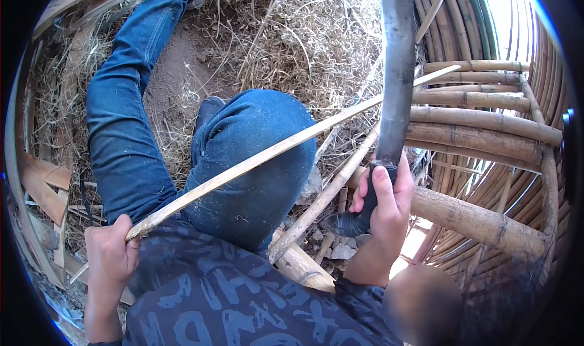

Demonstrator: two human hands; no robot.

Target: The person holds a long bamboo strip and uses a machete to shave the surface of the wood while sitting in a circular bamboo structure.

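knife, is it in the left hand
No, the right hand grips the knife by its handle; the left hand holds a pale strip.

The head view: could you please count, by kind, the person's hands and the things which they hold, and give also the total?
Bare hands: 2, the left hand and the right hand
Machete: 1, in the right hand
Split bamboo strip: 1, in the left hand
Total: 4
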